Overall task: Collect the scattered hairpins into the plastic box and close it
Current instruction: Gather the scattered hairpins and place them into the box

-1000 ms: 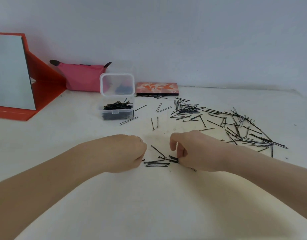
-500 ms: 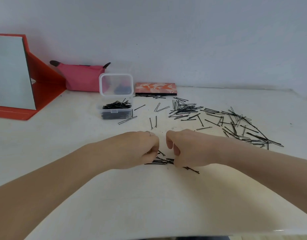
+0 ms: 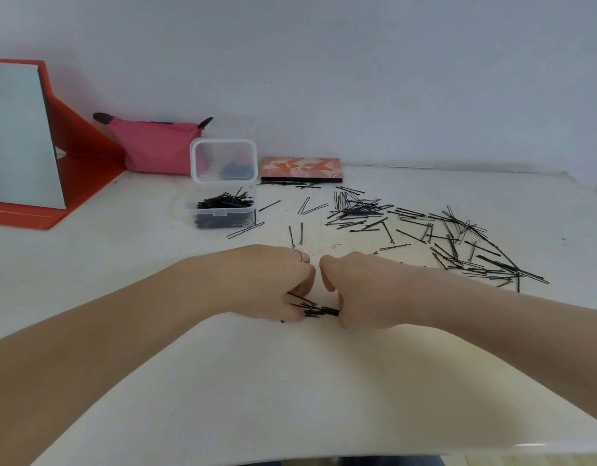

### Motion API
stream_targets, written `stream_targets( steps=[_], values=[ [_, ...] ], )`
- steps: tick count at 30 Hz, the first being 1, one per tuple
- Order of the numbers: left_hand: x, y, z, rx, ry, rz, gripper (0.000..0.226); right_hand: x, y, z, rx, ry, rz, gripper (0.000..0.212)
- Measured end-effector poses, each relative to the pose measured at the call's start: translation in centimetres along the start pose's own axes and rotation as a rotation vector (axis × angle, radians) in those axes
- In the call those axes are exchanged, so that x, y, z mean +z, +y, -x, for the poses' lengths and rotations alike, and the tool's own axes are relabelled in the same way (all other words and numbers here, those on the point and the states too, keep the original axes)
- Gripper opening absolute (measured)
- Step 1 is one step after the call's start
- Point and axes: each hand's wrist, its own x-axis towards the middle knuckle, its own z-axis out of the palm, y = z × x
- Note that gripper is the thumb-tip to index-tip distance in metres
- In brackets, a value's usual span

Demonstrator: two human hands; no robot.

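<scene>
Fingers (image 3: 299, 290) of the left hand (image 3: 267, 280) were curled down and inward, pinching one end of a small bundle of hairpins (image 3: 315, 310) against the worktop (image 3: 290, 398); a ring showed on one finger. Right hand (image 3: 361, 290) faced it just across a narrow gap, its fingers also curled, thumb side pressed to the bundle's other end. How many pins each hand really held, cannot tell; the palms hid most of it

The bundle lay directly between and below the two sets of fingers, long axis running roughly left to right, pins mostly parallel with a few splayed out at the left end. Both hands equally near; neither had the advantage

Beyond the hands and to the left stood the plastic box (image 3: 221, 213), clear, lid (image 3: 224, 160) hinged up and open, already holding a dark heap of pins. Judged: the bundle must travel away from the body and leftward to reach it, so the left hand had the shorter path

To the right, the main scatter of loose hairpins (image 3: 452, 243) lay well apart from the box, thin, black, crossing one another at all angles. Much of the collecting seemed left to do

Behind: pink pouch (image 3: 156, 149), patterned orange case (image 3: 302, 169), red-framed mirror (image 3: 21, 136)
</scene>
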Motion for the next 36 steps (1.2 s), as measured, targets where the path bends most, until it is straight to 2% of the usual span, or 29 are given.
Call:
stream_targets(
  steps=[3,8,17,24,28,31,36],
  values=[
    [0.0,0.3,-0.1,-0.006,-0.072,-0.004,0.013,0.2,-0.3,-0.2,0.005,0.009,0.064,0.03],
    [0.4,0.7,0.0,-0.024,-0.123,-0.064,0.019,0.5,-0.9,0.2,-0.046,0.055,0.158,0.027],
    [1.5,0.8,-0.1,0.009,-0.083,-0.256,0.019,0.6,-0.9,0.7,-0.072,0.064,0.108,0.021],
    [1.4,1.2,0.2,-0.027,-0.06,-0.179,0.019,0.9,-1.0,0.8,-0.059,0.074,0.117,0.023],
    [1.3,1.9,0.2,-0.063,-0.064,-0.23,0.02,1.2,-1.0,0.8,-0.055,0.084,0.13,0.023],
    [1.4,2.3,0.2,-0.061,-0.047,-0.277,0.018,1.0,-0.7,0.5,-0.034,0.043,0.065,0.024],
    [1.8,1.9,0.6,-0.029,0.017,-0.354,0.004,-1.1,1.1,-0.4,0.028,0.005,-0.219,0.033]
  ],
)
